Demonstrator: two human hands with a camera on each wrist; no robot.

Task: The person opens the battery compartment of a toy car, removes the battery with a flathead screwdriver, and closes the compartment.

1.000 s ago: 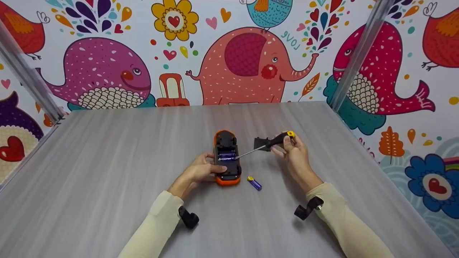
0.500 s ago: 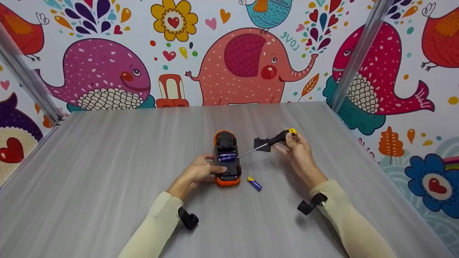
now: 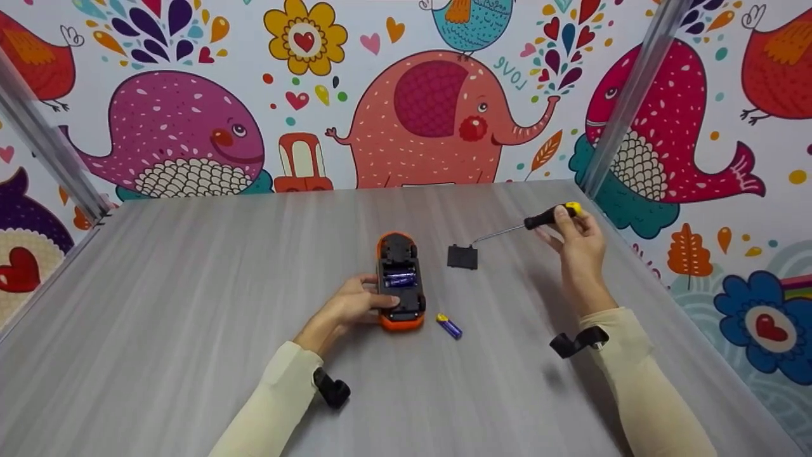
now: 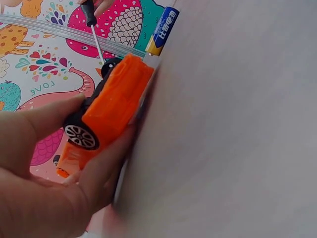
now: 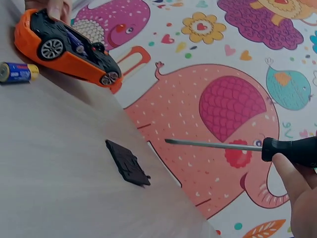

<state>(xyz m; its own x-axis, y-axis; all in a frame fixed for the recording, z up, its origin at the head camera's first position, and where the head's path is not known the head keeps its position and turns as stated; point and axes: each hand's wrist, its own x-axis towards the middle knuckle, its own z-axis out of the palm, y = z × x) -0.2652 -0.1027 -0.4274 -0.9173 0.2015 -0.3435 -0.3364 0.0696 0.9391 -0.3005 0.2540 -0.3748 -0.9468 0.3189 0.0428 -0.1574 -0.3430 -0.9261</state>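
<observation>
- Orange plastic toy car (image 3: 401,279) lies upside down mid-tabletop (image 3: 190,304), light and rigid; left hand (image 3: 355,304) grips its side.
- Right hand (image 3: 574,244) curls round the stiff screwdriver (image 3: 539,222) handle, raised above the battery cover (image 3: 462,257).

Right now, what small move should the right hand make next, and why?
Probably set the screwdriver down and reach for the loose battery. The right hand holds the tool away from the toy car, which the left hand steadies upside down, cover off.
</observation>
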